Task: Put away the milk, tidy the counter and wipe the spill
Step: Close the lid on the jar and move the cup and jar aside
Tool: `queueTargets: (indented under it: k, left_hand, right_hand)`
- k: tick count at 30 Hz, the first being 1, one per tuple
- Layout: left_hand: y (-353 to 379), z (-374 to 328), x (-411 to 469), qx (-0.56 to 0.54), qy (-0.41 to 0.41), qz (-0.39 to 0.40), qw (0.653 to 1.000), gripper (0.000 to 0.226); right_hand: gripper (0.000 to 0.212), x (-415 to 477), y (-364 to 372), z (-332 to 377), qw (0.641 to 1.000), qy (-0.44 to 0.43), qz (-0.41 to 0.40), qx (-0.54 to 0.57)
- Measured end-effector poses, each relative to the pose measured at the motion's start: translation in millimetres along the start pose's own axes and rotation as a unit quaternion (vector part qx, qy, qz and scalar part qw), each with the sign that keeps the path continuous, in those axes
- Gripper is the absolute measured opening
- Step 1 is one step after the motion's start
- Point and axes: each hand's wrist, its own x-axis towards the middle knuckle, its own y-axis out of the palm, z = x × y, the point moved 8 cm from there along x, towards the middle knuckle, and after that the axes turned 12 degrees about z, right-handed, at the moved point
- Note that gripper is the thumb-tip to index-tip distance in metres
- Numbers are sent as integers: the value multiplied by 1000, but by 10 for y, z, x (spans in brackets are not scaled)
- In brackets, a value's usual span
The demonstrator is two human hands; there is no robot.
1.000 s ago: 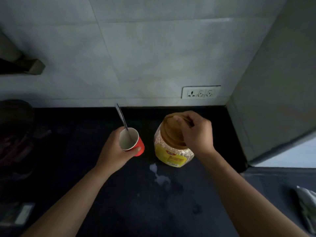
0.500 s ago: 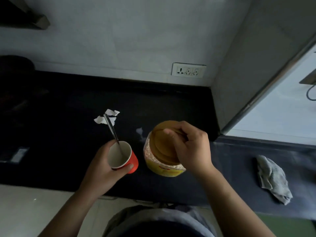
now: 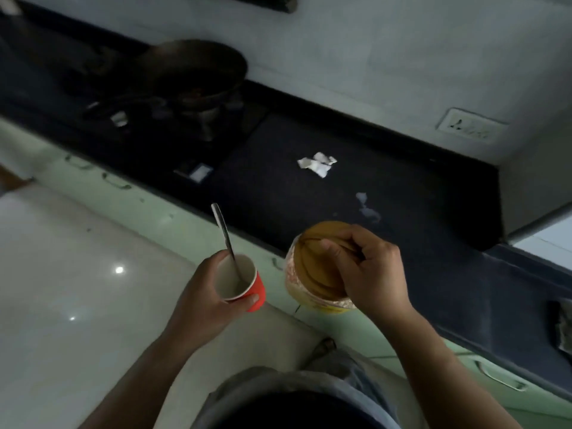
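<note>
My left hand (image 3: 204, 301) grips a red paper cup (image 3: 240, 281) with a white inside. A metal spoon (image 3: 223, 235) stands in the cup. My right hand (image 3: 368, 274) holds a clear plastic jar (image 3: 309, 280) of oats by its brown lid; the jar has a yellow label. Both are lifted off the dark counter (image 3: 402, 212) and hang in front of its edge, over the floor. On the counter a small white spill (image 3: 366, 209) lies near the jar, and a crumpled white paper (image 3: 317, 164) lies further back.
A dark pan (image 3: 195, 69) sits on a stove at the counter's left. A grey cloth (image 3: 563, 326) lies at the right edge. A wall socket (image 3: 470, 123) is above the counter. Pale green cabinet drawers (image 3: 495, 379) run below; glossy white floor (image 3: 77, 289) lies to the left.
Both hands have carried the cup and the jar off the counter and back past its edge. The view has swung left and away, bringing the stove, pan and floor into sight.
</note>
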Motion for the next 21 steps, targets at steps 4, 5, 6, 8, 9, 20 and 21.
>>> queueTargets:
  k: [4,5,6,8,9,20,21]
  left_hand:
    - [-481,453,-822,22,-47,-80,995,58]
    - [-574,559,-1007,30,-58,-96,993,58]
    - [-665,707,-1202,36,-76,-108,991,59]
    - [-822,991,-1573,51,-111,-129,984,74]
    - [-904,1121,-1747,55,-126,-147,980,83]
    - [-1719,1976,-2574,4,-246,-276,929,77]
    - [-1836,2053,-2531,3,-250,-278,928,76]
  right_hand:
    - [4,-106,776,385,996,-5,80,24]
    - [5,-120,961,462,995,-4,100,27]
    - [5,-127,1155,543,992,-4,121,29]
    - [3,-130,1538,702,987,-10,157,23]
    - [3,-126,1718,784,984,-17,174,19]
    - [14,260,3495,1521,928,-110,354,26]
    - [16,361,3634,1560,925,-117,359,31]
